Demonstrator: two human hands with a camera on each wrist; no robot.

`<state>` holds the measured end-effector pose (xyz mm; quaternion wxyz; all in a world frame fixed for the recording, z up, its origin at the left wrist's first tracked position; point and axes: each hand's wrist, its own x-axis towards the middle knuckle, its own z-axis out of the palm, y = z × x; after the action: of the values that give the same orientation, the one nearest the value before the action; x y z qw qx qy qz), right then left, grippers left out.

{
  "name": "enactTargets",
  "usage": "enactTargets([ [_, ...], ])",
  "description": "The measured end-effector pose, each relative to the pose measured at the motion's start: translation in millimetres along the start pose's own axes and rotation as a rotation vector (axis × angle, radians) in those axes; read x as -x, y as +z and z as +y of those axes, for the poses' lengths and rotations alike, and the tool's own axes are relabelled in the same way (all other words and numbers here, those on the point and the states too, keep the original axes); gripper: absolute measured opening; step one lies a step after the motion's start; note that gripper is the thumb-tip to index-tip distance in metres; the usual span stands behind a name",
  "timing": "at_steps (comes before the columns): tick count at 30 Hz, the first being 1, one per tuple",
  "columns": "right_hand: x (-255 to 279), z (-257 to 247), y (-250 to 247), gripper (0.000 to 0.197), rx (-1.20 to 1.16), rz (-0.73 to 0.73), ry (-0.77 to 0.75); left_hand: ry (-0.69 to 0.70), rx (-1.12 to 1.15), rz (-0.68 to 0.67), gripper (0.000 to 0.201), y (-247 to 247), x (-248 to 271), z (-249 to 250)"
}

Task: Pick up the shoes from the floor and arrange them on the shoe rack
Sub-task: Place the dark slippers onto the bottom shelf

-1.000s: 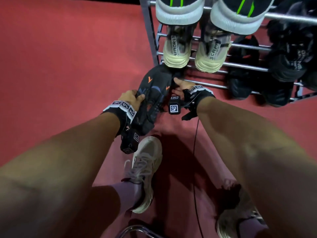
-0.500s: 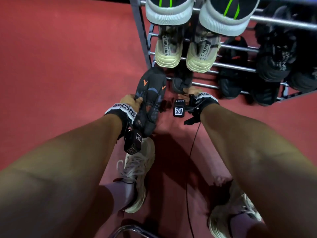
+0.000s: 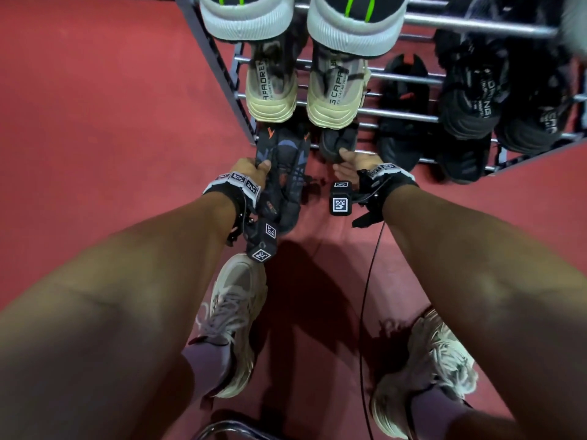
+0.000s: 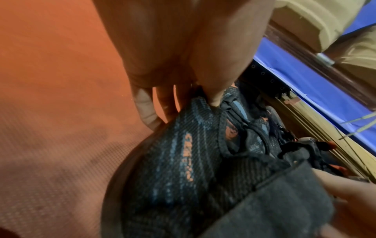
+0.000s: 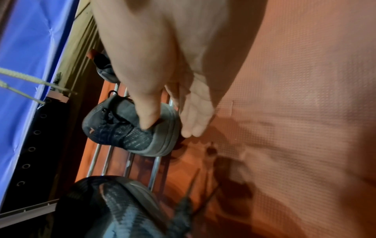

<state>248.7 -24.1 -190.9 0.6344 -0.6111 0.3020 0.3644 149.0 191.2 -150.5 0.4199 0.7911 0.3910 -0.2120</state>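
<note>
Nearest the camera, the person's own two pale sneakers (image 3: 236,315) stand on the red floor (image 3: 95,106), a thin black cable (image 3: 365,312) trailing between them. Just beyond, the left hand (image 3: 251,169) grips a dark shoe with orange marks (image 3: 282,166) at its side, thumb pressed into the upper and fingers curled under the sole; the toe points at the shoe rack (image 3: 413,115), its heel hanging over the floor. Beside it, the right hand (image 3: 352,161) holds the matching dark shoe (image 3: 336,141) by the heel, thumb on top and fingers beneath, this shoe resting on the lowest rack bars. Bare bars lie between the two shoes. Farther on, cream sneakers (image 3: 301,100) fill the tier above, black shoes (image 3: 470,106) the right side.
</note>
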Motion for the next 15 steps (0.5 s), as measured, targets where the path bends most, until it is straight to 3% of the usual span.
enactTargets([
  [3, 18.8, 7.6, 0.8, 0.029, 0.137, -0.119, 0.060, -0.005, 0.034, 0.026, 0.036, 8.1, -17.0, -5.3],
  [6, 45.9, 13.7, 1.9, 0.032, 0.397, -0.424, 0.149, -0.029, 0.056, 0.056, 0.058, 15.4, -37.5, -12.4],
  [8, 61.4, 17.6, 8.1, 0.022, 0.429, -0.569, 0.148, -0.036, 0.079, 0.056, 0.059, 12.8, -24.9, 0.4],
  [12, 56.4, 24.0, 21.2, 0.040, 0.290, -0.553, 0.155, -0.006, 0.176, 0.047, 0.042, 11.3, -14.1, 17.5],
  [15, 49.7, 21.4, 31.5, 0.038, 0.280, -0.476, 0.107, -0.001, 0.384, 0.025, 0.041, 12.5, -19.6, 13.7],
])
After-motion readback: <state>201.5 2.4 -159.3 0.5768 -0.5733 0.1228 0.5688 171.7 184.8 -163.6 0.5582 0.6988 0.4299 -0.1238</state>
